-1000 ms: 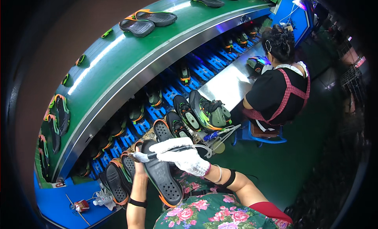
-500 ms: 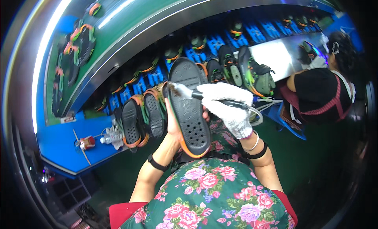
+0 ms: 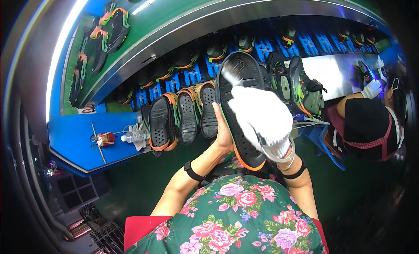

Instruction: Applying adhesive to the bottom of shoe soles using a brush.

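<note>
My left hand (image 3: 223, 134), bare, grips a black shoe sole (image 3: 239, 139) by its left edge. The sole is tilted upright before me, with an orange rim at its near end. My right hand (image 3: 264, 118), in a white knit glove, is closed round a brush (image 3: 233, 75). The pale brush head with dark bristle tips lies at the sole's far end. Its handle is hidden under the glove, which also covers much of the sole's middle. A pale tube runs by my right wrist. Left of the held sole stand several similar soles (image 3: 161, 120), some perforated and orange-edged.
Black-and-green sandals (image 3: 305, 86) stand to the right on the bench. Behind is a row of blue racks (image 3: 192, 75) with shoes, below a green shelf. At left, a blue tabletop (image 3: 74, 140) bears a red box (image 3: 104, 139) and a plastic bottle (image 3: 134, 136). A co-worker sits at right.
My right hand and the brush have moved up to the far end of the sole, from its upper left side. The whole view has shifted, with the sole now farther right.
</note>
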A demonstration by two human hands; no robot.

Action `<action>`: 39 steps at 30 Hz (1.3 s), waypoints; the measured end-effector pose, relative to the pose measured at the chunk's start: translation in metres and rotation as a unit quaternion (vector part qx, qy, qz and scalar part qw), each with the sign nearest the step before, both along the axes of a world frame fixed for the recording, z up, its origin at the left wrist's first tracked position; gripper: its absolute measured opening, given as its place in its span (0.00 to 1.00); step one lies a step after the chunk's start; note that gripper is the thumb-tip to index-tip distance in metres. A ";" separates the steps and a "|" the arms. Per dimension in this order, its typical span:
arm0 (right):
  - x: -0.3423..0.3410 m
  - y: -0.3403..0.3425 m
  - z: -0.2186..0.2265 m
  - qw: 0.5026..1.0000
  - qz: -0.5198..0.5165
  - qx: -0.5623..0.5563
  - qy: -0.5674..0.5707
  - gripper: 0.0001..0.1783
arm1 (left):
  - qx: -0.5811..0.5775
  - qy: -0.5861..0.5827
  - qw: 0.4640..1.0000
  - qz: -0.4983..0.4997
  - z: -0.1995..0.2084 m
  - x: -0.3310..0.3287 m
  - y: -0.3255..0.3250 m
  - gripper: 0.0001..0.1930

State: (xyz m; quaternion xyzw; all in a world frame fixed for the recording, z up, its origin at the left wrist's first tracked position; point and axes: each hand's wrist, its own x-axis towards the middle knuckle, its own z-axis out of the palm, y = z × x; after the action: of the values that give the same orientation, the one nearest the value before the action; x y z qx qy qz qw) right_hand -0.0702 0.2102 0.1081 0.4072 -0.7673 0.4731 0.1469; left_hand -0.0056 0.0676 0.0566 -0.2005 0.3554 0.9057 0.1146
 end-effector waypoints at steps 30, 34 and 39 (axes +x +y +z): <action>-0.003 0.000 -0.007 0.990 0.022 -0.109 -0.082 0.16 | 0.150 0.051 0.987 0.030 -0.048 -0.011 -0.030 0.57; 0.003 -0.005 -0.010 0.994 0.079 -0.070 -0.029 0.21 | 0.177 0.069 0.982 -0.001 -0.056 -0.008 -0.033 0.57; -0.004 0.001 -0.015 0.982 0.058 -0.150 -0.104 0.13 | 0.353 0.137 0.925 -0.025 -0.068 -0.009 -0.044 0.60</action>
State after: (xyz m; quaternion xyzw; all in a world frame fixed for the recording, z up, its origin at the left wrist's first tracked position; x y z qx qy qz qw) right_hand -0.0737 0.2112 0.0933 0.3731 -0.6737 0.6303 0.0981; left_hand -0.0142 0.0240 -0.0114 -0.0122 0.0294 0.9880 0.1513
